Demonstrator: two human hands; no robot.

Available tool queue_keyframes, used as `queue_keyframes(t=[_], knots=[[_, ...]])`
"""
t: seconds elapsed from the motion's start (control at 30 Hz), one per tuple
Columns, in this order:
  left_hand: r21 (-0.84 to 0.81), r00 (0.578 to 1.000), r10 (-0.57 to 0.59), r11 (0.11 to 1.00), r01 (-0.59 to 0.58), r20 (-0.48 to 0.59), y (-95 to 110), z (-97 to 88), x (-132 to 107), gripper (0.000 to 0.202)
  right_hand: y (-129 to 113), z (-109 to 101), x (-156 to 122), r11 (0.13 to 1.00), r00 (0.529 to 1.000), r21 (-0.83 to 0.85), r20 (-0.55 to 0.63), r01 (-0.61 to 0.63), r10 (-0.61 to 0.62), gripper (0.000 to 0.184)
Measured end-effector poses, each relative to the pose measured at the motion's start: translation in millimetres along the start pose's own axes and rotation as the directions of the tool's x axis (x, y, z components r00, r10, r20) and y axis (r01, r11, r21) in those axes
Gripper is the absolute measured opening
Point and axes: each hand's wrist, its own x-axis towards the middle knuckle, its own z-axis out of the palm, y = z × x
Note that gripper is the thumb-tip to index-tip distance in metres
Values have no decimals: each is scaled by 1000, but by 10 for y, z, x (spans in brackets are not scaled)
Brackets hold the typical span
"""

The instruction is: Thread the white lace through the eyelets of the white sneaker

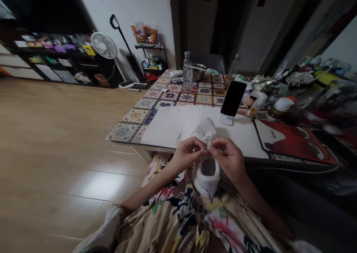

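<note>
A white sneaker [206, 173] rests between my lap and the table edge, toe pointing away from me, its opening facing up. My left hand [186, 154] and my right hand [228, 157] meet over the tongue, each with fingers pinched on the white shoelace [208, 138] where it bunches into a knot. Both forearms come up from my floral-patterned clothing [181, 215].
The sneaker's toe lies over a white sheet [167, 124] on a tile-patterned table [134, 117]. A black phone [232, 98] leans on a white stand just beyond. Water bottles [187, 71], a metal bowl, jars and clutter fill the back and right. Wood floor lies to the left.
</note>
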Motion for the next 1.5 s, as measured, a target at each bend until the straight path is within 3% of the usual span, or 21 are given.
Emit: queue_keyframes(t=[0.13,0.27,0.5,0.6,0.7,0.77,0.87,0.97,1.07,1.13,1.37,1.5], knots=[[-11,998,-20,1000,20,-53,29,-13,-7,26,-43,-75,40,952,968,-229,191,203,-160,14],[36,999,-9,999,11,-51,46,-33,-24,24,-20,-93,48,914,962,-307,158,264,-224,7],[-37,998,-40,999,38,-58,73,-18,-20,27,106,-32,20,994,994,-84,96,67,-59,13],[-49,997,-50,998,46,-67,89,-10,-21,28,108,-37,18,1000,987,0,163,-11,11,17],[-97,993,-90,992,82,-79,83,-10,-20,30,84,-54,18,1000,965,-4,263,-16,17,4],[-144,990,-117,984,105,-79,68,-9,-16,31,69,-56,14,997,962,-60,271,46,-28,6],[-195,988,-141,972,128,-56,50,-4,-6,32,52,-41,3,956,968,-202,173,214,-180,11],[-203,987,-159,968,148,-36,49,-6,4,32,30,-30,-10,829,908,-370,180,420,-379,18],[-206,983,-181,963,174,-15,47,-29,22,32,4,-48,-10,711,842,-454,237,537,-485,18],[-222,983,-185,958,180,-6,31,-52,45,32,-8,-75,1,707,826,-429,249,563,-507,15],[-228,985,-137,967,112,-101,-79,-86,177,32,-42,-164,43,842,806,-88,358,532,-472,7],[-151,990,-76,987,58,-118,-106,-73,201,33,-53,-177,48,861,802,-51,394,506,-448,9]])
